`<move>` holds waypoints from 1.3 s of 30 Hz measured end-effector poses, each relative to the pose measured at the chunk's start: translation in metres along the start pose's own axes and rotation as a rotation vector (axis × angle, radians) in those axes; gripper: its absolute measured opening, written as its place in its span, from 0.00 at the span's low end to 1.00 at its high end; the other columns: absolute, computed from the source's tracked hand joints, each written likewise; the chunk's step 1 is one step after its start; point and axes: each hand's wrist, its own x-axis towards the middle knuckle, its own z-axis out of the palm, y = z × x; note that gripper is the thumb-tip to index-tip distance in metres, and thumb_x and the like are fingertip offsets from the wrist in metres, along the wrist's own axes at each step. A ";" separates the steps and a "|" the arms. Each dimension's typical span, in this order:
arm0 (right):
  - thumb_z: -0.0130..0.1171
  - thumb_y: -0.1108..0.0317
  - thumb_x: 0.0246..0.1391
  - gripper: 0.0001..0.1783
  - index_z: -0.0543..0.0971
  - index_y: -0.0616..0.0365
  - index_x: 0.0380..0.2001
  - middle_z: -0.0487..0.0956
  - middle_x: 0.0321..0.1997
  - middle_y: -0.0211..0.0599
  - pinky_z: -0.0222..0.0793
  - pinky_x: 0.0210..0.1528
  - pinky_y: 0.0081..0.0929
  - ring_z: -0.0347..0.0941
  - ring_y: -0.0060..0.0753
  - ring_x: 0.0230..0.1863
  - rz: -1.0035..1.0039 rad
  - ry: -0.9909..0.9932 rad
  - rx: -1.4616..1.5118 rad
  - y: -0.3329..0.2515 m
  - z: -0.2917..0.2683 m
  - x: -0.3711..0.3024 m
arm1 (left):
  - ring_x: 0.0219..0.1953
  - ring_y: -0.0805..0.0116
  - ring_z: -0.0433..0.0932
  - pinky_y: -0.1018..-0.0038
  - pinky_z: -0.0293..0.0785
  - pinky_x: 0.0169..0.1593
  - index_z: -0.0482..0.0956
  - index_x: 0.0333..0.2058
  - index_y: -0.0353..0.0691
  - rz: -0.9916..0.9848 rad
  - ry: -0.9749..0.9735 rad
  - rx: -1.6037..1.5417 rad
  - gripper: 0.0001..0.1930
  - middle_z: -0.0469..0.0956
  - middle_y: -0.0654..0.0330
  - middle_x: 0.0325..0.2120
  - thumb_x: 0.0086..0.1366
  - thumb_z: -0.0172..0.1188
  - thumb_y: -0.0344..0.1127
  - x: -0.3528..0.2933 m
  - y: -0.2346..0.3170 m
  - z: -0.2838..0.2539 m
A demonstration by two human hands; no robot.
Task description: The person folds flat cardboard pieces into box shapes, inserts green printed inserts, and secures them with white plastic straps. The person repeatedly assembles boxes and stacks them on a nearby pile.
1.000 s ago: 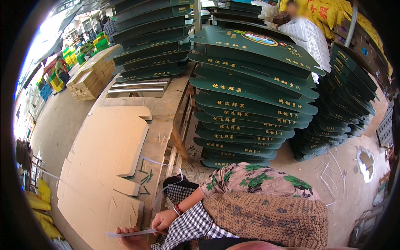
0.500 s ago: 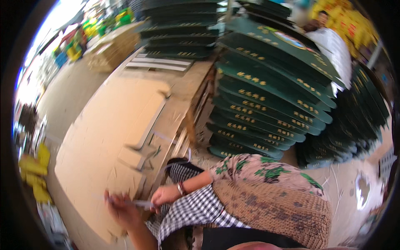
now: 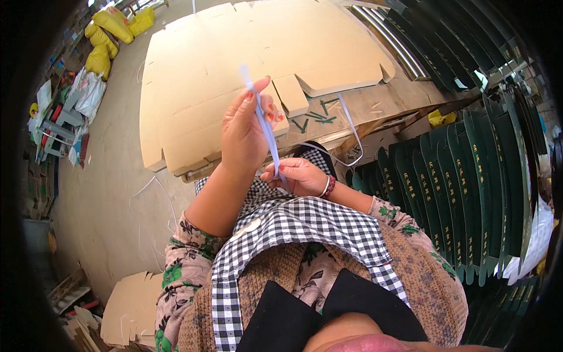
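A pale violet plastic strap is stretched between my hands, above my checked apron. My left hand is raised over the flat cardboard sheet and pinches the strap between thumb and fingers. A short blurred end of it sticks up past the fingertips. Lower and to the right, my right hand has its fingers closed around the other part of the strap, close to the apron. A beaded bracelet circles that wrist.
Small dark green strips lie on the wooden bench, beside a loop of pale strap. Dark green printed boards stand stacked at the right. Yellow sacks sit on the floor at far left, above piled bags and tools.
The view has swung toward the bench and my body. My left hand has come up, and the strap now stands steeply between both hands, which still hold it.
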 end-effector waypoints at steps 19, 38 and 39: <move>0.44 0.62 0.65 0.19 0.73 0.68 0.46 0.78 0.45 0.46 0.68 0.52 0.26 0.74 0.33 0.47 -0.128 0.018 -0.200 -0.019 0.024 -0.004 | 0.27 0.77 0.65 0.76 0.69 0.34 0.62 0.58 0.27 0.002 -0.109 0.345 0.23 0.67 0.65 0.28 0.71 0.43 0.38 -0.010 -0.017 0.009; 0.41 0.61 0.67 0.16 0.70 0.58 0.27 0.66 0.18 0.24 0.56 0.22 0.14 0.59 0.13 0.19 -0.511 0.245 -0.570 -0.048 0.062 -0.052 | 0.48 0.64 0.73 0.71 0.71 0.50 0.43 0.66 0.35 -0.307 -0.448 0.388 0.48 0.67 0.51 0.53 0.60 0.52 0.63 -0.015 -0.036 0.032; 0.41 0.62 0.66 0.16 0.70 0.58 0.28 0.66 0.19 0.23 0.57 0.22 0.14 0.59 0.13 0.19 -0.548 0.306 -0.635 -0.054 0.075 -0.057 | 0.48 0.65 0.72 0.72 0.69 0.51 0.43 0.66 0.36 -0.322 -0.539 0.485 0.47 0.67 0.51 0.53 0.60 0.56 0.59 -0.023 -0.039 0.031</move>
